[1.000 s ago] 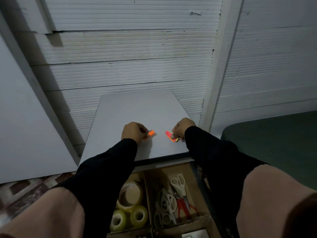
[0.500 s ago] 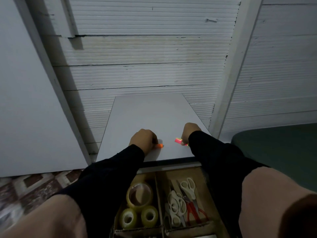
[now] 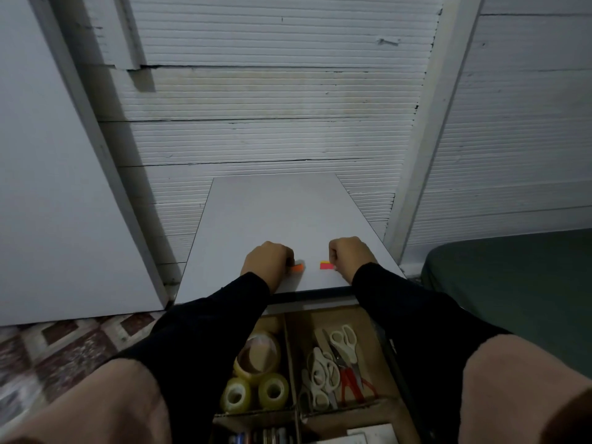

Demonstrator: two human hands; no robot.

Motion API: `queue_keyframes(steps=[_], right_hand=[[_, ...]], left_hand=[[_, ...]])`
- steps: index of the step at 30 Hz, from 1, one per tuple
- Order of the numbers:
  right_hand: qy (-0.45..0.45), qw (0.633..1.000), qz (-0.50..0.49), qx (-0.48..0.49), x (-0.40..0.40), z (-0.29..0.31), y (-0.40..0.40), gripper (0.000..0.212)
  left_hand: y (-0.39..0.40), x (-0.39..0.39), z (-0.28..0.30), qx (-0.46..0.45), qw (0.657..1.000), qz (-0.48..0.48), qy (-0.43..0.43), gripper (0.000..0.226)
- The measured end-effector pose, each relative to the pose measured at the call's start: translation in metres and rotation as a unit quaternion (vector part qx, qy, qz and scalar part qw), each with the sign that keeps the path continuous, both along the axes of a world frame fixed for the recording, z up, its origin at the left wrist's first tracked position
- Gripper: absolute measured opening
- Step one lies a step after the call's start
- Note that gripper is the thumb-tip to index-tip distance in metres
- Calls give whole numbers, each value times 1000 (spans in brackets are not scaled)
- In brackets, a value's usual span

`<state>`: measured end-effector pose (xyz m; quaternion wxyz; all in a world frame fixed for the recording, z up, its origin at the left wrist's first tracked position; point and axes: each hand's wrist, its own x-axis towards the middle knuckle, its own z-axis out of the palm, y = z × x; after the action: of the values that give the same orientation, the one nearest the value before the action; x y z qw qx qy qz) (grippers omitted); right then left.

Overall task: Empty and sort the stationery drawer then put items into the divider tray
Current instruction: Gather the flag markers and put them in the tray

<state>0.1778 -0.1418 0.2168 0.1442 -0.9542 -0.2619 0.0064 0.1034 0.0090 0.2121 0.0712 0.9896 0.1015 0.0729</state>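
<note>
On the white board (image 3: 275, 216) my left hand (image 3: 267, 259) is closed around a small orange sticky-tab strip (image 3: 298, 267), whose end pokes out to the right. My right hand (image 3: 350, 254) is closed on a pink-and-orange sticky-tab strip (image 3: 326, 265) that sticks out to the left. The two strips lie low on the board, a short gap apart. Below, the cardboard divider tray (image 3: 290, 344) holds tape rolls (image 3: 256, 357) in its left compartment and several scissors (image 3: 333, 363) in its right one.
A ribbed white wall (image 3: 272, 91) rises behind the board. A large white panel (image 3: 48, 187) leans at left. A dark green cushion (image 3: 519, 290) lies at right. Patterned floor tiles (image 3: 64, 344) show at lower left. More tray compartments with pens (image 3: 262, 437) sit at the bottom edge.
The view has tilted so the board and tray sit lower. Both hands stay on the board holding their strips; the right strip now lies flatter, pointing left.
</note>
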Motion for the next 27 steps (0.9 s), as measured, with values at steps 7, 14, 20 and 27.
queue_keyframes(steps=[7, 14, 20, 27], right_hand=[[50, 990, -54, 119, -19, 11, -17, 16], [170, 956, -118, 208, -63, 8, -55, 33], [269, 930, -151, 201, -105, -13, -82, 29], [221, 961, -164, 28, -147, -66, -104, 16]], left_hand=[[-11, -27, -4, -83, 996, 29, -27, 18], [-41, -79, -13, -216, 975, 12, -46, 8], [-60, -121, -31, -331, 943, 18, -14, 36], [-58, -159, -51, -406, 907, 95, -62, 27]])
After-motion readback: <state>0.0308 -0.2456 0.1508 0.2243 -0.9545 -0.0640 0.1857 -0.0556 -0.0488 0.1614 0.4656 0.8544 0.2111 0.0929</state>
